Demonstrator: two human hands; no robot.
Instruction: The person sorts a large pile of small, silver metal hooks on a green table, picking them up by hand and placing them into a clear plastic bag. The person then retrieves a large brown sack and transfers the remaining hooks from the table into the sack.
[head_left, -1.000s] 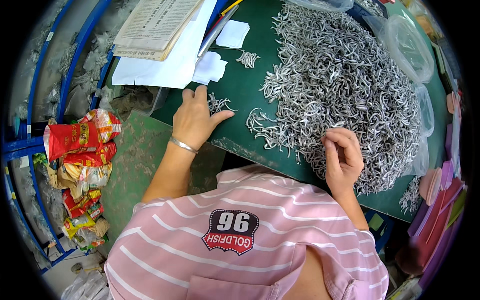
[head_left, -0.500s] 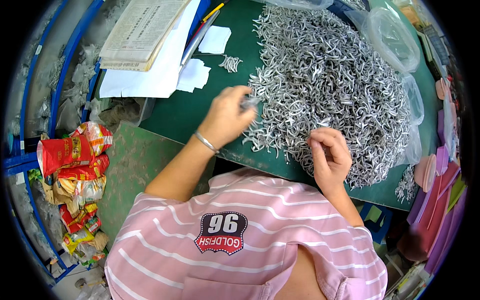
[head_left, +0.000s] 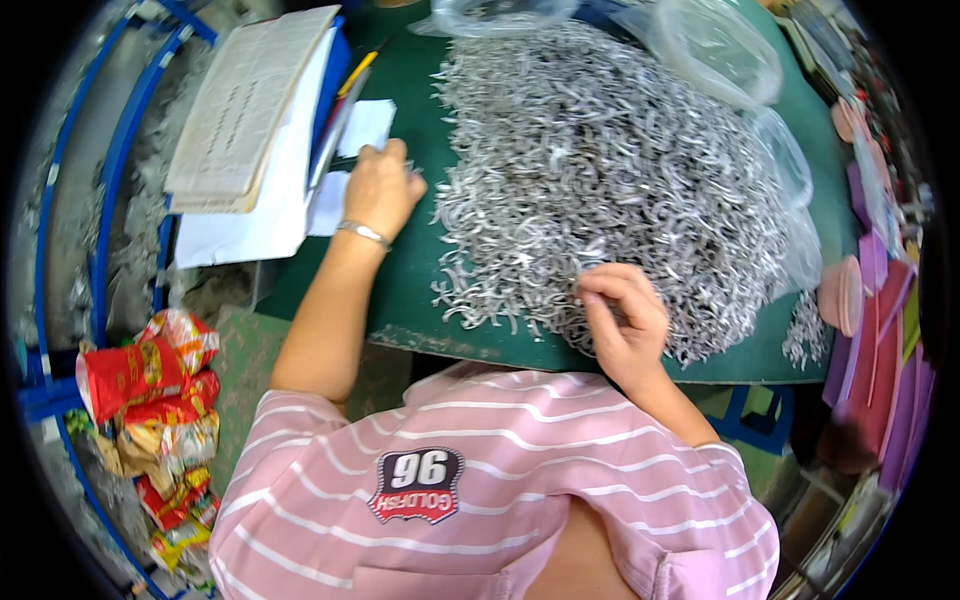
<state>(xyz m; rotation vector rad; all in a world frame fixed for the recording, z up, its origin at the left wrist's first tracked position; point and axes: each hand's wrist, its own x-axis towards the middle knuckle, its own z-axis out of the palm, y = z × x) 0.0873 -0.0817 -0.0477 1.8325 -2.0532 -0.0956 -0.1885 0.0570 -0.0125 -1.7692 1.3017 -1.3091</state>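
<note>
A broad heap of small curved silver-grey pieces (head_left: 600, 190) covers much of the green table (head_left: 410, 290). My left hand (head_left: 383, 190) is left of the heap, beside white paper slips (head_left: 368, 127). Its fingers are curled down, with a little grey showing at the tips; I cannot make out what they hold. At the heap's near edge my right hand (head_left: 630, 322) has its thumb and fingers drawn together in a pinch. Whatever lies between those fingertips is too small to make out.
Newspapers (head_left: 245, 110) and white sheets (head_left: 235, 235) lie at the left, beside a yellow pen (head_left: 358, 72). Clear plastic bags (head_left: 715, 50) border the heap. Blue racks (head_left: 125, 150) and red packets (head_left: 130, 378) stand left; pink and purple bins (head_left: 870, 340) stand right.
My left hand has moved left from the heap's edge to the paper slips, over where a small group of pieces lay. My right hand stays pinched at the heap. The whole view has shifted slightly.
</note>
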